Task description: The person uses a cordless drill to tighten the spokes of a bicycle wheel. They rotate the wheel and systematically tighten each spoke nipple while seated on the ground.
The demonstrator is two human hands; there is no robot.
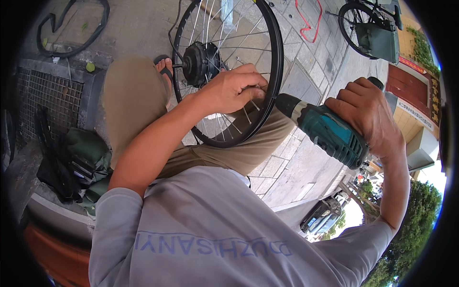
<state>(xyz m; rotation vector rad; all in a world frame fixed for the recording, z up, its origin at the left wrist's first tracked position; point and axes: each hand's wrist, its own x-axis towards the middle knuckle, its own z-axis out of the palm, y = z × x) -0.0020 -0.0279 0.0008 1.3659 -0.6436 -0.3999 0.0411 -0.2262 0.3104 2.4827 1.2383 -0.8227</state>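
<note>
Across the person's lap [205, 160] stands the wheel [210, 60], its outer edge at the tip of the drill [330, 131], with paving [282, 167] opening out rightward. The left hand [236, 88] bends inside the rim [277, 57], its grip narrow, anything pinched there hidden; the right hand [364, 110], elbow out, has its grip wrapped round the drill. Thin spokes [246, 115] meet a black hub [193, 67]
</note>
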